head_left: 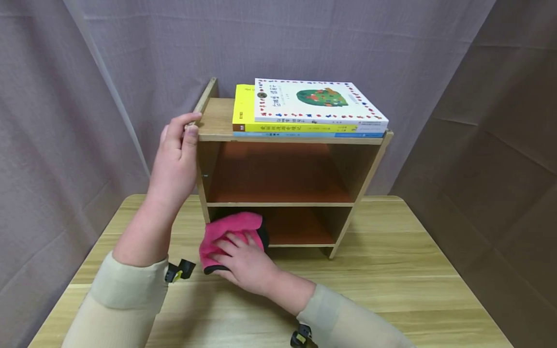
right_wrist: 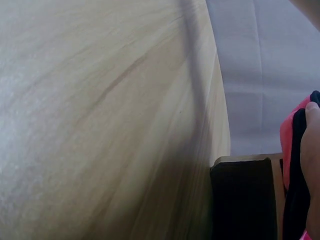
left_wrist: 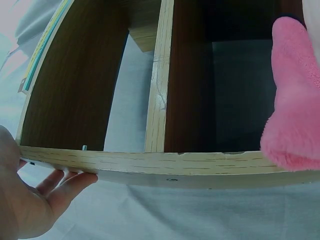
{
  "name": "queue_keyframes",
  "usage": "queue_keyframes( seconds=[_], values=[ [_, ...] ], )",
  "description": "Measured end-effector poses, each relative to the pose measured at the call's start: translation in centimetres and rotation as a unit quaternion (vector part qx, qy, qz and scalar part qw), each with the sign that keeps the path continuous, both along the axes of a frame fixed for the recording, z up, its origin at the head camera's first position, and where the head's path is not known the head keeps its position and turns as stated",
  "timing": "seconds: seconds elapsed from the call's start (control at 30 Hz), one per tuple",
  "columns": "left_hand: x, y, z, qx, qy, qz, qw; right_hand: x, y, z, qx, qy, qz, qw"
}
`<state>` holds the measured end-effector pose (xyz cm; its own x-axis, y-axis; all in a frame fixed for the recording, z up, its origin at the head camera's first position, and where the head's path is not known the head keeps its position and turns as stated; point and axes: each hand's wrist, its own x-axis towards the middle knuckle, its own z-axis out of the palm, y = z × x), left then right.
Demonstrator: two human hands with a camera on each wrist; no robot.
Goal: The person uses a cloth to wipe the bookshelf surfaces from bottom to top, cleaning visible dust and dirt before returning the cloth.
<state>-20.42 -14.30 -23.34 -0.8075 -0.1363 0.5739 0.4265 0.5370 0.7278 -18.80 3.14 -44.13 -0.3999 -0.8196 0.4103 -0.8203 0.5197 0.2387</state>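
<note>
A small wooden bookshelf point(head_left: 280, 204) stands on the table, its open front facing me. My left hand point(head_left: 175, 157) grips the upper front corner of its left side panel, with fingers point(left_wrist: 70, 187) along the outer face in the left wrist view. Low on that same panel, my right hand point(head_left: 250, 265) holds a pink plush cloth point(head_left: 232, 222) with black edging against the front edge. The fingers are spread over the cloth, which covers the panel's lower end and part of the bottom compartment's opening. In the right wrist view, only part of the right hand shows beside the cloth's black edge.
Several books lie stacked on the shelf's top: a white one point(head_left: 322, 100) uppermost, a yellow one point(head_left: 242, 107) below, blue at the bottom. The wood-grain table point(head_left: 391, 295) extends around the shelf. Grey curtains point(head_left: 174, 43) hang behind and at the sides.
</note>
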Motion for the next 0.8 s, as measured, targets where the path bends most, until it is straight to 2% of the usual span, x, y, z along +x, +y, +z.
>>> queue_keyframes(
  seconds=[0.13,0.33,0.53,0.8],
  values=[
    [0.0,0.0,0.0,0.001,0.001,-0.002,1.0,-0.4,0.2,-0.2,-0.028,-0.008,0.002,0.9996],
    [0.0,0.0,0.1,0.004,-0.003,-0.004,1.0,-0.5,0.1,-0.3,-0.058,-0.021,-0.026,0.9978],
    [0.1,0.1,0.1,0.003,-0.012,-0.01,0.9999,-0.8,0.3,-0.2,-0.005,-0.033,-0.084,0.9959],
    [0.2,0.0,0.2,-0.003,-0.013,0.0,0.9999,-1.4,0.5,-0.2,0.047,-0.001,-0.07,0.9965]
  ],
)
